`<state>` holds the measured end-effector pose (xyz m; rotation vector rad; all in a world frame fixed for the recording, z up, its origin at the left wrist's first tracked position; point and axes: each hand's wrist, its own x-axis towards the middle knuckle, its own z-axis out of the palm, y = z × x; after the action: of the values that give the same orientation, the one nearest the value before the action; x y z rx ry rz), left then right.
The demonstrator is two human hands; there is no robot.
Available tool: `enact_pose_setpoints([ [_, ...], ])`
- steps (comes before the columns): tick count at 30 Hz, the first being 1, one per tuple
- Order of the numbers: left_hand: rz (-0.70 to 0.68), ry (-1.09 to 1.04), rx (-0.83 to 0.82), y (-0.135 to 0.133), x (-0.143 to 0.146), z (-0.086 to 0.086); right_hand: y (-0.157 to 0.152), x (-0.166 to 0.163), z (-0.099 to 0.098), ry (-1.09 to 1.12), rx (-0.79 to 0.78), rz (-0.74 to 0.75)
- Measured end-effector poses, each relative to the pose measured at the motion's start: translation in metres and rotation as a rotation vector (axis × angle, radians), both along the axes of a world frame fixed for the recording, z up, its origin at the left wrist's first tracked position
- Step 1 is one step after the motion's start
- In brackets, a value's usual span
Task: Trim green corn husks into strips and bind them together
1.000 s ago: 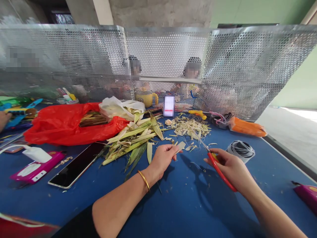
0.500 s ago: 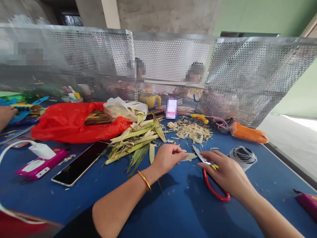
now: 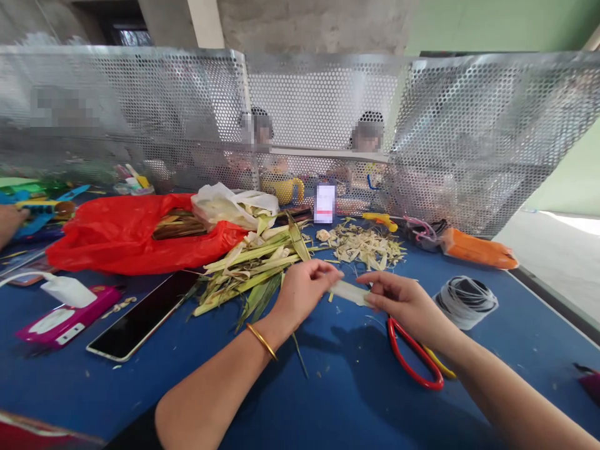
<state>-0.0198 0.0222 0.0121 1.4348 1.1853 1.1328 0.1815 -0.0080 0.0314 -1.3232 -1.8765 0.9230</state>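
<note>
Between my two hands, just above the blue table (image 3: 309,419), stretches a short pale strip of what looks like corn husk (image 3: 349,292). My left hand (image 3: 302,287) pinches its left end. At the other end, the fingers of my right hand (image 3: 403,303) are closed on the strip. Under my right hand and wrist lie scissors (image 3: 422,382) with a red and a yellow handle loop; their blades are hidden. A heap of long green-yellow husks (image 3: 255,269) lies beyond my left hand, and small husk scraps (image 3: 368,244) are piled farther back.
A roll of grey cord (image 3: 465,303) stands to the right. On the left are a phone (image 3: 143,315), a magenta power strip (image 3: 70,322) and a red plastic bag (image 3: 112,231). Behind a perforated metal screen (image 3: 323,100) sit people; another person's hand (image 3: 10,222) shows far left.
My right hand has let go of the scissors, which now rest on the table, and has taken the right end of the husk strip. My left hand has moved slightly left and up.
</note>
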Motion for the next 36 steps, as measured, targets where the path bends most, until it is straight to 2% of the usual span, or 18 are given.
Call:
enact_pose_setpoints([
  [2, 0.194, -0.18, -0.058, 0.0, 0.002, 0.002, 0.001, -0.002, -0.002, 0.148, 0.025, -0.116],
  [4, 0.246, -0.314, -0.141, -0.005, 0.007, 0.002, 0.0, -0.007, -0.005, 0.267, 0.039, -0.226],
  [5, 0.206, -0.353, -0.192, -0.009, 0.01, 0.001, -0.002, -0.01, -0.007, 0.299, 0.038, -0.258],
  [8, -0.027, -0.382, -0.366, -0.024, 0.022, -0.004, -0.009, -0.02, -0.016, 0.279, 0.045, -0.29],
  [11, -0.067, -0.347, -0.368, -0.033, 0.03, -0.01, -0.016, -0.028, -0.025, 0.161, 0.101, -0.283],
  [17, 0.092, -0.342, -0.34, -0.026, 0.025, -0.006, -0.02, -0.023, -0.028, -0.138, 0.25, -0.155],
  [22, 0.008, -0.316, -0.352, -0.019, 0.017, 0.0, -0.01, -0.006, -0.018, -0.265, 0.619, 0.037],
  [25, -0.037, -0.297, -0.373, -0.021, 0.019, -0.001, -0.006, -0.003, -0.015, -0.335, 0.757, 0.124],
  [31, -0.073, -0.315, -0.366, -0.024, 0.021, -0.003, -0.007, -0.008, -0.015, -0.383, 0.806, 0.163],
  [36, -0.08, -0.354, -0.383, -0.025, 0.02, -0.004, -0.008, -0.01, -0.015, -0.308, 0.677, 0.126],
])
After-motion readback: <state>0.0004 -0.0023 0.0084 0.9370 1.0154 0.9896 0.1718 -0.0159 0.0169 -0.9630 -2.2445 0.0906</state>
